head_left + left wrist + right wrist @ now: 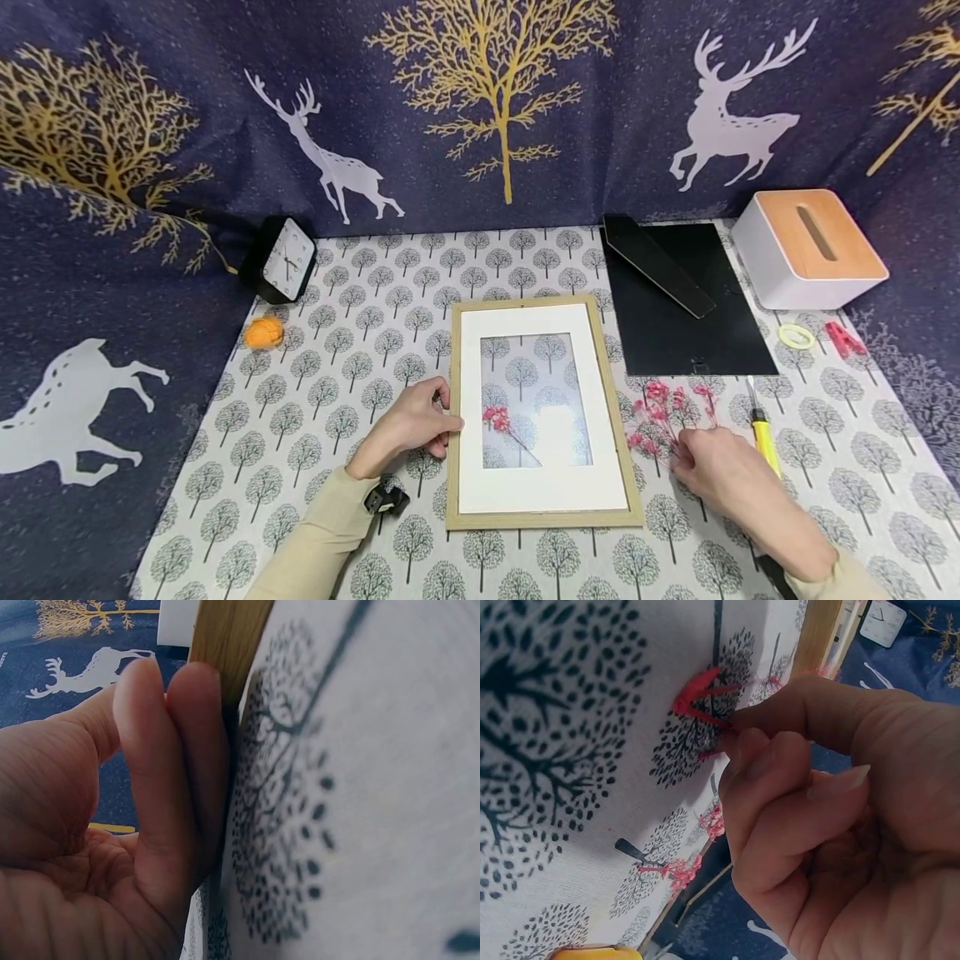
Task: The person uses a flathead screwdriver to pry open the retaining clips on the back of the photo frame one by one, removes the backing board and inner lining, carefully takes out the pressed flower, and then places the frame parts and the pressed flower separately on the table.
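A light wooden picture frame (455,375) with a white mat (536,493) lies flat at the centre of the table. Through its glass shows a sprig of pink flowers (497,418) at the left of the mat's opening. My left hand (415,421) holds the frame's left edge, fingertips (196,682) against the wooden side. To the right, my right hand (716,467) pinches a small pink flower piece (694,694) between thumb and finger, low over the cloth. More pink flower sprigs (656,400) lie just beyond it.
A black backing board (675,333) with its stand lies behind the flowers. Right of my right hand is a yellow-handled tool (765,446). A tissue box (780,279), a pale tape ring (797,336) and a red object (845,340) lie farther right; a clock (287,260) and orange object (264,332) stand left.
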Tool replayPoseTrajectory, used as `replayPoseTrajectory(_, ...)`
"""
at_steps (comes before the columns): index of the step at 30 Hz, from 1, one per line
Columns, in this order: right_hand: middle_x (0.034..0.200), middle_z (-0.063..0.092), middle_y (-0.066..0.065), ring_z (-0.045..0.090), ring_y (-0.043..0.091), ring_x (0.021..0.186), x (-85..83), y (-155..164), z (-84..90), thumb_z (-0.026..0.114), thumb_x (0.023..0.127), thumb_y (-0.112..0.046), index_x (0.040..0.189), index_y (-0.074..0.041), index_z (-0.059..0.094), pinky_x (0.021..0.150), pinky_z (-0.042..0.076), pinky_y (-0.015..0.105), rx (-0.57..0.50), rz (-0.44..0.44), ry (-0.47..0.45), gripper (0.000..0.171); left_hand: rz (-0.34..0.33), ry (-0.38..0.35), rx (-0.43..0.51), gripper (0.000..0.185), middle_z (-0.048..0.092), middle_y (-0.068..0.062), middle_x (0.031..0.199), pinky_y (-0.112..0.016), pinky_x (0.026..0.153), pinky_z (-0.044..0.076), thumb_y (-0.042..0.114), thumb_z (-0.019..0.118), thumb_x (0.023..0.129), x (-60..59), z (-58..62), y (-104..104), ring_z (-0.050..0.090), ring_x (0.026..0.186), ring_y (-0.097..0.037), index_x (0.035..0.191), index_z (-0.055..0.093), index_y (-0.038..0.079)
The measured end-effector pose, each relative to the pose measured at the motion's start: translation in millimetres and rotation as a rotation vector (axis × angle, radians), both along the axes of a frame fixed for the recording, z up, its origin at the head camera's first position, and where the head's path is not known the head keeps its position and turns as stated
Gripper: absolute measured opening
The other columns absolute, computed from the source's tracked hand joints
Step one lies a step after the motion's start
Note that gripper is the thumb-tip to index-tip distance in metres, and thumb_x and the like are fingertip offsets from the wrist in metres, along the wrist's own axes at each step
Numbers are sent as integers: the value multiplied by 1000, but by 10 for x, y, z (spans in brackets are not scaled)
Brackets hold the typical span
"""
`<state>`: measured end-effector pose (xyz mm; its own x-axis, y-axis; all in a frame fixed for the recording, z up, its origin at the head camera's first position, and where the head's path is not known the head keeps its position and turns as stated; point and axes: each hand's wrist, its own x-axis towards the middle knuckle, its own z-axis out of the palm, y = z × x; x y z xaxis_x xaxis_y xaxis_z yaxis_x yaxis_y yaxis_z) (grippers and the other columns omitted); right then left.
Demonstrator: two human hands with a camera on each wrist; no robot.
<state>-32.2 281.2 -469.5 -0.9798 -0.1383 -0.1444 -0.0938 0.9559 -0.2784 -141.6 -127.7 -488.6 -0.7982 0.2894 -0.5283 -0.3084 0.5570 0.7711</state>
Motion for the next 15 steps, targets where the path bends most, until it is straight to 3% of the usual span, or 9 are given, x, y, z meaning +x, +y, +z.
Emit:
replayPoseTrajectory(9, 64, 53, -3, 47, 14, 60, -18, -16, 67, 81, 93, -17, 70, -17, 53, 50, 38, 27, -31, -42, -106, 36, -6, -1, 12, 28, 71, -11, 68, -32, 52, 67, 0, 77, 90, 4, 3, -9, 66, 48, -14, 104, 53, 4)
replayPoseTrajectory(15, 71, 65, -3, 52, 13, 62, -81, -119, 217, 80, 90, -13, 83, -10, 71, 50, 43, 25, -85, -59, -90, 11, -9, 4, 11, 28, 70, -11, 67, -32, 52, 67, 1, 78, 90, -7, -22, -11, 66, 48, -14, 104, 54, 4)
